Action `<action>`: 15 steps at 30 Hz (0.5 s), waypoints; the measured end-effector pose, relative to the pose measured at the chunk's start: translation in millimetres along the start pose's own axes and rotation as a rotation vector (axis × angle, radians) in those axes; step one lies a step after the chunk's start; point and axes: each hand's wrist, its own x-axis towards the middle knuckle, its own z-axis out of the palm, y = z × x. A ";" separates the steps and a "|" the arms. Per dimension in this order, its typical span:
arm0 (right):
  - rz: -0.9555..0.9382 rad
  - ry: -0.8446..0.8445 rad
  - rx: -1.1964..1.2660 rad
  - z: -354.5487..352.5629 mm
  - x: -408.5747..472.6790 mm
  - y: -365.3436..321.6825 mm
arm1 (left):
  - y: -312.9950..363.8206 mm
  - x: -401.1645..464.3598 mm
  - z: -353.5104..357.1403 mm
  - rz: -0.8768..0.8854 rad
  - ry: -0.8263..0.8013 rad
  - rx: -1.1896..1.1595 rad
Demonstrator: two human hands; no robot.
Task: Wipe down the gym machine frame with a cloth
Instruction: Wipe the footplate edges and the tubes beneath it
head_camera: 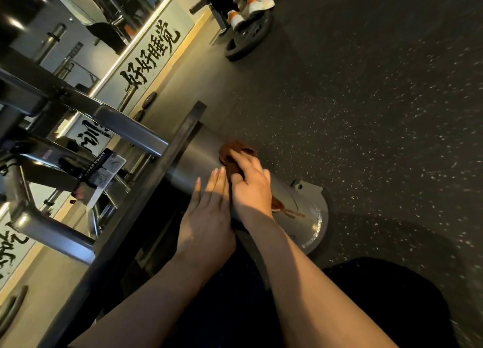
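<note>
From the head camera, your right hand (250, 184) sits just right of centre, its fingers spread and lying over the brown cloth (233, 153), pressing it against the thick grey tube of the machine frame (194, 162). Whether any finger curls under the fabric, you cannot tell. The cloth bunches at about 12 o'clock from that hand, and a loose tail of it shows at 5 o'clock from the wrist, lying on the tube near the round base plate (315, 218).

Your left hand (207, 217) lies flat beside it, at 8 o'clock from the right hand, fingers straight and close together, resting on the same tube and touching the right hand's edge.

The speckled floor (379, 112) fills the right side. At 12 o'clock in the view a weight plate (248, 38) lies on it, with a person's white and orange shoes (251, 6) on it. No container is visible.
</note>
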 end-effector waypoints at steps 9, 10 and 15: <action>0.397 0.187 0.195 -22.8 -7.8 58.7 | 22.6 1.7 8.3 0.133 -0.027 -0.145; 0.404 0.189 0.189 -23.1 -10.0 61.3 | 24.6 3.3 9.1 0.136 -0.039 -0.133; 0.449 0.188 0.010 -20.5 -20.4 65.6 | 33.0 5.0 12.8 0.147 -0.080 -0.053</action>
